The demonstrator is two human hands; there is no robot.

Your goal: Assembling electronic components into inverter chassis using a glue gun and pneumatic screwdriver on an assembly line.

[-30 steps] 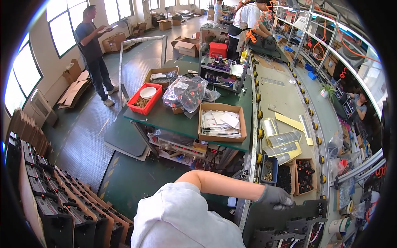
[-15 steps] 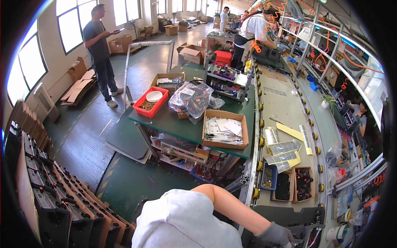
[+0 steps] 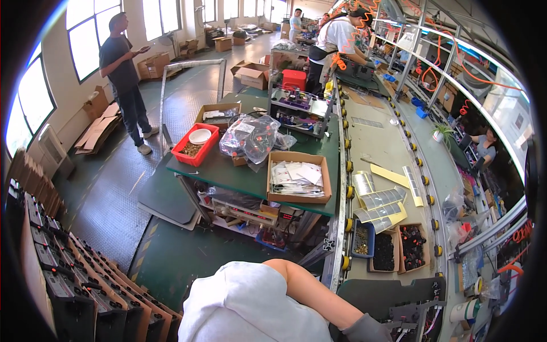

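My left arm, bare below a pale sleeve, reaches toward the lower right. My left hand [image 3: 369, 329], in a grey glove, is cut off by the lower edge, so its fingers are hidden. It is beside a black panel [image 3: 364, 292] with dark brackets and white wires [image 3: 436, 319] at its right end. Whether the hand grips the panel does not show. My right hand is out of view. Just beyond the panel sit a blue bin [image 3: 371, 242] of small brass-coloured parts and two cardboard trays of black parts, the right tray [image 3: 403, 267] also with red bits.
A roller-edged line [image 3: 370, 137] runs away from me, with silvery film sheets [image 3: 383, 199] on it. To its left, a green table [image 3: 228, 182] bears a red bin [image 3: 213, 142] and a paper-filled carton [image 3: 327, 196]. Black panels [image 3: 62, 279] stand stacked left. Other people stand farther off.
The view has shifted, so the surroundings sit farther left and slightly higher. My gloved left hand has slipped lower, its fingers leaving the picture, and more of the black panel shows.
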